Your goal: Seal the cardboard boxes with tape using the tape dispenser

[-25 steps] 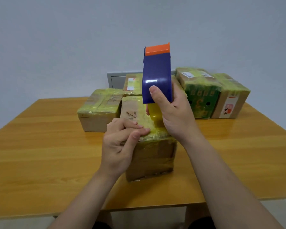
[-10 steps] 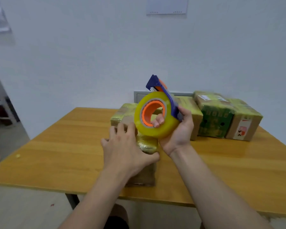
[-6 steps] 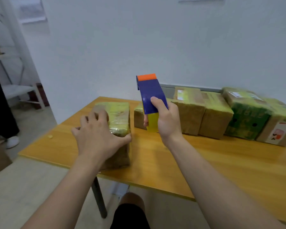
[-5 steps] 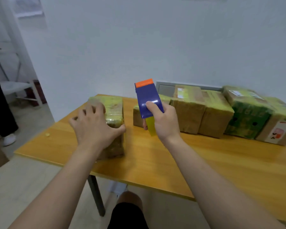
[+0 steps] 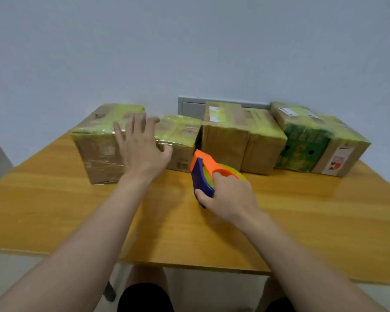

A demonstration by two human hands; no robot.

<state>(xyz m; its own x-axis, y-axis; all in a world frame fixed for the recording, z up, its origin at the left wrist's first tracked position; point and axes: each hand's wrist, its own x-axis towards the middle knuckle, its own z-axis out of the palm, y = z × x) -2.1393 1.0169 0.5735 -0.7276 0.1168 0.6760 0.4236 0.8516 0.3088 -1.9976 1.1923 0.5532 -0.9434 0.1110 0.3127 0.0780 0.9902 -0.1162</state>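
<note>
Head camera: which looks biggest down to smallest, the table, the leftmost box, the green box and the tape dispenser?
1. table
2. leftmost box
3. green box and tape dispenser: about alike; the dispenser is nearer the camera, so unranked.

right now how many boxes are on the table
6, in a row at the back: far-left box, low box, tall box, brown box, green box, far-right box. Others may hide behind.

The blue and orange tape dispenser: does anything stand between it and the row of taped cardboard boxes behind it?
Nothing visible does. The blue and orange tape dispenser, gripped by the right hand, is before the row of taped cardboard boxes, only wooden table between. The open left hand is aside, by the large leftmost box.
</note>
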